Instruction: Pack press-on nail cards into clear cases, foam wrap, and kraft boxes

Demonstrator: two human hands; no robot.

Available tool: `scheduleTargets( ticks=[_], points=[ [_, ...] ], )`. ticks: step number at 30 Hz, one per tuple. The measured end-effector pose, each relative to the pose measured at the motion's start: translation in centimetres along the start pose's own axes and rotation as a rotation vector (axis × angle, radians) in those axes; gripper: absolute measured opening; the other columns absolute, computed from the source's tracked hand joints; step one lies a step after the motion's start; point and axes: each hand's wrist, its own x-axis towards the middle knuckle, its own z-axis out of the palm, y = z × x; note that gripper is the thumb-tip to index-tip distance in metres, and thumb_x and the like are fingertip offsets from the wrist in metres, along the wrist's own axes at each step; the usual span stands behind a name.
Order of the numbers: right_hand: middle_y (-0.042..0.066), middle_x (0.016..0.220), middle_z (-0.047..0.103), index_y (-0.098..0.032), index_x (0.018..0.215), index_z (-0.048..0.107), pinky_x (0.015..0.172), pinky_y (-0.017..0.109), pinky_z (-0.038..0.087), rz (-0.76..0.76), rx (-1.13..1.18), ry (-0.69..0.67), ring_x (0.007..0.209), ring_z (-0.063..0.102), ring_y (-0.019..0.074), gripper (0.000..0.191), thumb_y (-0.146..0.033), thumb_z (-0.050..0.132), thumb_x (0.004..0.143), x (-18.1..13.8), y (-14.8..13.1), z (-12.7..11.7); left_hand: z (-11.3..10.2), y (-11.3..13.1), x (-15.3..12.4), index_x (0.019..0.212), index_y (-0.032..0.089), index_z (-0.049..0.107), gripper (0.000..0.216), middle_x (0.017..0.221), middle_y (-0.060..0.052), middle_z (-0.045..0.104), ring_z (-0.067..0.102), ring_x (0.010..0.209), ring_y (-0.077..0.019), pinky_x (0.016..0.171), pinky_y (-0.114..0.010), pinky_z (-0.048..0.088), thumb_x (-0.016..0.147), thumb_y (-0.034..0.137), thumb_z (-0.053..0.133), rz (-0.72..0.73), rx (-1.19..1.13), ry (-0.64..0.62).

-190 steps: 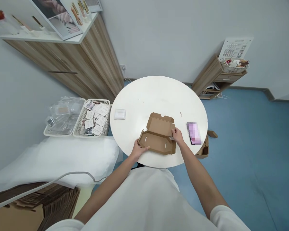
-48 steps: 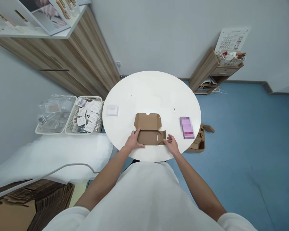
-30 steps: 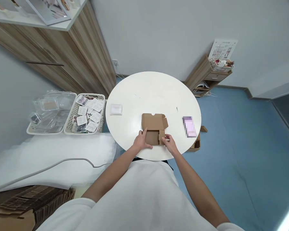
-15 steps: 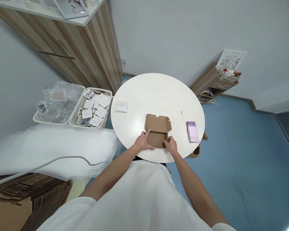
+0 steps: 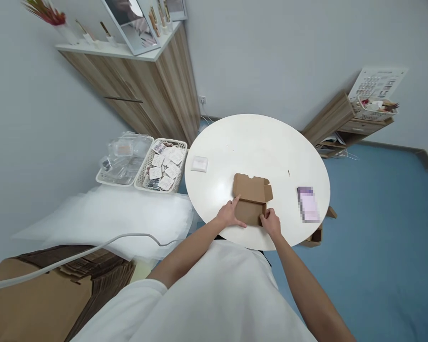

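A small brown cardboard mailer box (image 5: 248, 212) lies near the front edge of the white round table (image 5: 242, 142). Its lid stands raised on the far side, and a flap sticks out at the lid's right. Against the box's left side rests my left hand (image 5: 228, 213), thumb and forefinger spread wide along the corners. My right hand (image 5: 271, 223) is closed on the box's right wall, fingers pinching the cardboard near the front corner. The inside of the box shows a bare brown bottom.
On the table are a clear plastic packet (image 5: 199, 164) at left and a blurred purple phone-like item (image 5: 308, 204) at right. Left of it stand a basket of cards (image 5: 164, 166), a basket of clear packaging (image 5: 123, 159), white sheets (image 5: 128, 213) and stacked flat cardboard (image 5: 39, 299).
The view has shifted, so everything appears farther right and slightly lower. Both hands keep nearly the same places on the box.
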Motion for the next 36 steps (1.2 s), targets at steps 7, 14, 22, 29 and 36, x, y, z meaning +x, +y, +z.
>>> scheduleTargets(
  ticks=[7, 14, 22, 29, 36],
  points=[
    [0.004, 0.084, 0.059, -0.019, 0.109, 0.043, 0.062, 0.029, 0.04, -0.051, 0.067, -0.076, 0.077, 0.056, 0.0197, 0.052, -0.05, 0.048, 0.068, -0.1, 0.2, -0.5, -1.2, -0.4, -0.6, 0.137, 0.028, -0.002, 0.128, 0.113, -0.012, 0.046, 0.052, 0.099, -0.0321, 0.076, -0.037, 0.041, 0.038, 0.063, 0.07, 0.035, 0.066, -0.066],
    [0.01, 0.104, 0.056, -0.019, 0.123, 0.035, 0.07, 0.032, 0.042, -0.075, 0.113, -0.081, 0.093, 0.055, 0.0245, 0.071, -0.058, 0.05, 0.065, -0.3, 0.5, -0.4, -1.0, -0.5, -1.4, 0.137, 0.026, -0.008, 0.124, 0.117, -0.012, 0.045, 0.052, 0.1, -0.0323, 0.076, -0.039, 0.042, 0.045, 0.067, 0.064, -0.039, -0.002, -0.006],
    [0.009, 0.102, 0.058, -0.019, 0.125, 0.036, 0.073, 0.032, 0.042, -0.07, 0.166, -0.063, 0.091, 0.056, 0.0231, 0.069, -0.054, 0.051, 0.067, -2.1, 0.1, -0.6, 1.8, -2.0, -2.5, 0.136, 0.017, 0.013, 0.083, 0.126, -0.015, 0.039, 0.049, 0.105, -0.0247, 0.085, -0.036, 0.041, 0.071, 0.046, 0.056, -0.077, -0.277, 0.221],
    [0.007, 0.101, 0.057, -0.019, 0.12, 0.04, 0.065, 0.031, 0.044, -0.069, 0.271, -0.067, 0.068, 0.055, 0.0161, 0.058, -0.049, 0.047, 0.072, -2.3, 0.1, -0.8, 3.5, -2.3, -2.1, 0.13, 0.018, 0.03, 0.054, 0.109, -0.009, 0.049, 0.054, 0.083, -0.0152, 0.078, -0.032, 0.046, 0.079, 0.026, 0.047, -0.018, -0.372, 0.273],
    [0.008, 0.102, 0.053, -0.016, 0.119, 0.041, 0.066, 0.031, 0.044, -0.105, 0.337, -0.095, 0.065, 0.05, 0.0134, 0.057, -0.048, 0.047, 0.072, -1.1, 1.0, -1.0, 2.9, -1.1, -0.8, 0.13, 0.015, 0.03, 0.052, 0.108, -0.01, 0.049, 0.052, 0.087, -0.0163, 0.075, -0.03, 0.045, 0.081, 0.029, 0.044, -0.098, -0.35, 0.285]
  ],
)
